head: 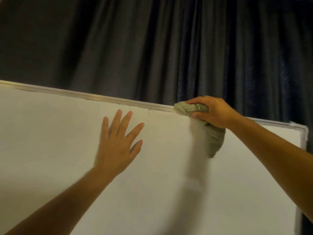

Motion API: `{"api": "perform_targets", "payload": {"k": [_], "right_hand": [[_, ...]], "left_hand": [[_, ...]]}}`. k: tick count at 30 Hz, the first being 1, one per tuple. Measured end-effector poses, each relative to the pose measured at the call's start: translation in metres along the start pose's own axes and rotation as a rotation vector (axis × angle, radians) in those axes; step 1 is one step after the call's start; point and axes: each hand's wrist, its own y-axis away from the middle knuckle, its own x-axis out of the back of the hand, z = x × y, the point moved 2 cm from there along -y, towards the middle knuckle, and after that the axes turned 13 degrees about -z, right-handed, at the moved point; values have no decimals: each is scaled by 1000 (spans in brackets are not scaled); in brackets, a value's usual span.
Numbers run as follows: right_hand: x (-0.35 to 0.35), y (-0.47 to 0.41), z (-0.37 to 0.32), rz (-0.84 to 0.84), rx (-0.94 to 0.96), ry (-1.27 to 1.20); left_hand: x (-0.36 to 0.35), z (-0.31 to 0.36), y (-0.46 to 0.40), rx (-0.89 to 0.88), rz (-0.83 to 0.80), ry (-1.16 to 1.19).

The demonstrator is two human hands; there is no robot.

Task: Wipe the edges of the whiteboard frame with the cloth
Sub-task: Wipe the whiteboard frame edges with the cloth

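The right hand (214,111) grips a bunched grey-green cloth (191,108), thumb below and fingers curled over the top, pressing its front end onto the top edge of the whiteboard frame (105,98), while the rest of the cloth hangs blurred below the palm against the white board surface (59,133). To its left and lower, the left hand (116,143) lies flat on the board with fingers spread and straight, holding nothing. Above both hands hangs a dark pleated curtain (152,44); no writing or labels can be read anywhere.
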Motion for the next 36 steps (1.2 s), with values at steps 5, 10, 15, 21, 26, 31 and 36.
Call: {"api": "perform_targets", "payload": {"k": [5, 10, 15, 21, 26, 31, 36], "right_hand": [[-4, -11, 4, 8, -12, -3], [-3, -14, 10, -22, 11, 36], [4, 5, 57, -32, -45, 45], [23, 47, 134, -34, -69, 52], [41, 85, 193, -44, -92, 118], [49, 95, 209, -44, -43, 101], [55, 88, 212, -125, -16, 40]], "left_hand": [[23, 103, -42, -117, 84, 145], [-2, 149, -57, -112, 77, 118], [-34, 145, -61, -157, 37, 54], [-40, 142, -60, -120, 14, 30], [-25, 152, -52, -70, -44, 63], [-12, 210, -58, 51, -24, 98], [-7, 333, -105, -105, 21, 130]]}}
